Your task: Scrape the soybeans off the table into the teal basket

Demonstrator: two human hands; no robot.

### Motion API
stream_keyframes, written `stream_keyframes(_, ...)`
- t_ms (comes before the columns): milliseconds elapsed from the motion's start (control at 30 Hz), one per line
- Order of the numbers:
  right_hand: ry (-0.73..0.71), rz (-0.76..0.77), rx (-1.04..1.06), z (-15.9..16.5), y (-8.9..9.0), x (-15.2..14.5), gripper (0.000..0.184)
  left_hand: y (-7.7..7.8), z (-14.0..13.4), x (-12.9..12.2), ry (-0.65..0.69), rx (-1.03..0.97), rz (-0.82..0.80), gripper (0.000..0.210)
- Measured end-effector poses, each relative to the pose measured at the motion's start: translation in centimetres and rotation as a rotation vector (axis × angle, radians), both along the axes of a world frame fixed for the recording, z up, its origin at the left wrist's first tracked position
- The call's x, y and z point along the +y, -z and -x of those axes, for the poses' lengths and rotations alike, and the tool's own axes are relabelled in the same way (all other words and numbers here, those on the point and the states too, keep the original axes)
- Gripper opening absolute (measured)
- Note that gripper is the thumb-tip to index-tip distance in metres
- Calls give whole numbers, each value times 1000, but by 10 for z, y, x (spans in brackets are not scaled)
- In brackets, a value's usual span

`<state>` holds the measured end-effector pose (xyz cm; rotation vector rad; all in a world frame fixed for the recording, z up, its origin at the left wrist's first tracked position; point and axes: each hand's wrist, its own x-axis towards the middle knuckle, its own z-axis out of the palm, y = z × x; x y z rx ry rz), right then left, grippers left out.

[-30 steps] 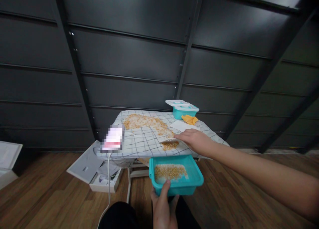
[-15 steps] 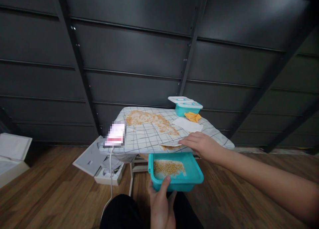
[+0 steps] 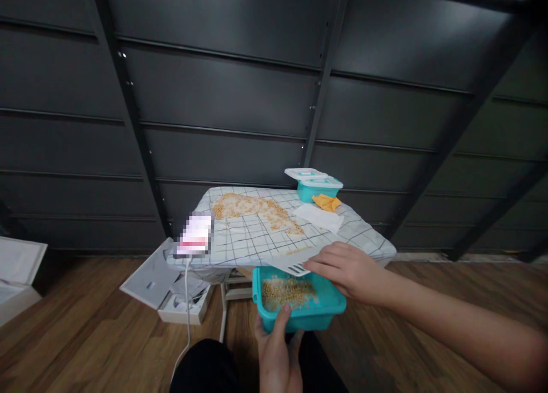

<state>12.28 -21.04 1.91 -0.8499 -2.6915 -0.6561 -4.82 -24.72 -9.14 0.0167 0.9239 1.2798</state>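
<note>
My left hand (image 3: 276, 344) grips the near wall of a teal plastic tub (image 3: 327, 302), thumb over the rim and fingers beneath. Yellow beans mixed with white grains (image 3: 286, 292) lie in the tub's left and middle part. In my right hand (image 3: 342, 267) is a flat white slotted sheet (image 3: 282, 262), held by its right end. It slants over the tub's far rim at the table edge, its slots above the tub. On the checked tablecloth (image 3: 244, 239), a long heap of beans and white grains (image 3: 252, 207) is spread out.
At the back right stands a second teal tub (image 3: 319, 192) with white lids. An orange cloth (image 3: 326, 203) and a white sheet (image 3: 319, 217) lie before it. A phone (image 3: 194, 234) with a white cable (image 3: 187, 302) rests left. Below is an open white box (image 3: 182, 313).
My right hand has drawn the white slotted sheet toward me, off the tabletop and over the tub's far rim. Beans at the table's near edge are fewer. My left hand keeps holding the tub.
</note>
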Motion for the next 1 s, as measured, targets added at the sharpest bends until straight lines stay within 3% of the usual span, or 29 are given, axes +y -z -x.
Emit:
stream_keyframes(167, -42, -32, -6, 8, -2, -9, 30, 5, 1, 1, 0, -19, 28, 53)
stream_keyframes(333, 13, -67, 81, 0, -11, -2, 33, 7, 3, 1, 12, -7, 19, 51)
stream_keyframes(400, 125, -82, 143, -8, -16, 9, 34, 7, 3, 2, 14, -11, 28, 49)
stream_keyframes(500, 435, -85, 200, -16, -20, 26, 36, 8, 3, 2, 26, -19, 26, 46)
stream_keyframes(567, 637, -52, 171, -17, -20, 35, 38, 9, 3, 1, 36, -19, 12, 47)
stream_keyframes(633, 749, -10, 105, -14, -18, 40, 40, 10, 3, 1, 37, -25, 0, 49)
stream_keyframes(800, 732, 46, 23, -2, -12, 38, 43, 10, 3, 0, 46, -31, 1, 52)
stream_keyframes(1000, 643, 78, 26, 16, -18, 21, 44, 12, 3, 1, 60, -29, -10, 52)
